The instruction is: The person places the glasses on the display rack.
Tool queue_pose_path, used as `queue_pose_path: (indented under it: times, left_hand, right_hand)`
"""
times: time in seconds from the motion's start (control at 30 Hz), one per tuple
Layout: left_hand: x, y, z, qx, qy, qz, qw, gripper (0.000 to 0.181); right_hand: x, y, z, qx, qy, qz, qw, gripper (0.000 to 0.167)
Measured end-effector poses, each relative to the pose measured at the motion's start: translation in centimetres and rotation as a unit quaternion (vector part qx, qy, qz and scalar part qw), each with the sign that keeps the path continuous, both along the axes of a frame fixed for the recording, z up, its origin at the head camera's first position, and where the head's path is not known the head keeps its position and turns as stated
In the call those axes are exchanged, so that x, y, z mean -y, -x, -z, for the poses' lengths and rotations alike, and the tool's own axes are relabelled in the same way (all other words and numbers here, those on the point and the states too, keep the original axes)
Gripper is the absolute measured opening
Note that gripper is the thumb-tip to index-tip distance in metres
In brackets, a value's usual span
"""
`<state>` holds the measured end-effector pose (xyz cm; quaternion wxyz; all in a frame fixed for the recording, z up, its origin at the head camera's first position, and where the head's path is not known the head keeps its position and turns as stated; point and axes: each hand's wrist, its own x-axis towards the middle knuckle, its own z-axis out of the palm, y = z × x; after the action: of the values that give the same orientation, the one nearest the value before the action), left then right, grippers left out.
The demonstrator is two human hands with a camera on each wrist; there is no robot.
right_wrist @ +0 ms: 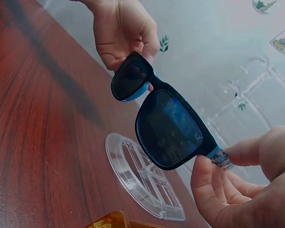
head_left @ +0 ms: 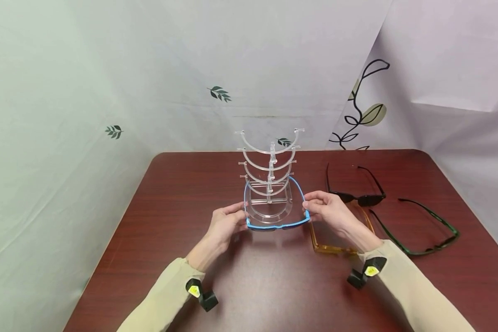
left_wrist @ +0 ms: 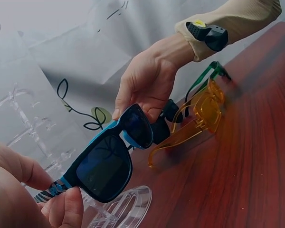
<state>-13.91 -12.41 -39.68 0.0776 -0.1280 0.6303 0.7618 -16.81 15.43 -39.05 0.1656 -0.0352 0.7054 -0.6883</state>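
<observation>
Blue-framed sunglasses [head_left: 279,226] with dark lenses are held up by both hands, their arms unfolded and pointing toward a clear display stand [head_left: 270,174] with several curved tiers. My left hand [head_left: 225,227] pinches the left temple near its hinge; my right hand [head_left: 331,213] pinches the right one. In the left wrist view, the patterned temple [left_wrist: 54,189] lies between left thumb and fingers. From the right wrist view, the glasses [right_wrist: 168,130] hang above the stand's oval base [right_wrist: 133,173]. Whether the frame touches the stand, I cannot tell.
Right of the stand on the dark red table [head_left: 182,184] lie black sunglasses [head_left: 370,200], orange glasses [head_left: 329,249] partly under my right hand, and green-framed glasses [head_left: 423,252]. Behind the table hangs a pale cloth [head_left: 170,69] with leaf prints.
</observation>
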Motion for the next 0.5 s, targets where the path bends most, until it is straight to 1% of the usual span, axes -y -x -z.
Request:
queue_pose_path:
  times: [0.33, 0.5]
  left_hand:
    - [0.3, 1.0, -0.1, 0.001, 0.002, -0.004, 1.0, 0.046]
    - [0.4, 1.6, -0.1, 0.004, 0.005, -0.005, 1.0, 0.046]
  right_hand:
    - [0.5, 1.1, 0.1, -0.003, 0.002, 0.006, 1.0, 0.031]
    - [0.7, 1.7, 0.3, 0.001, 0.004, 0.012, 0.9999, 0.033]
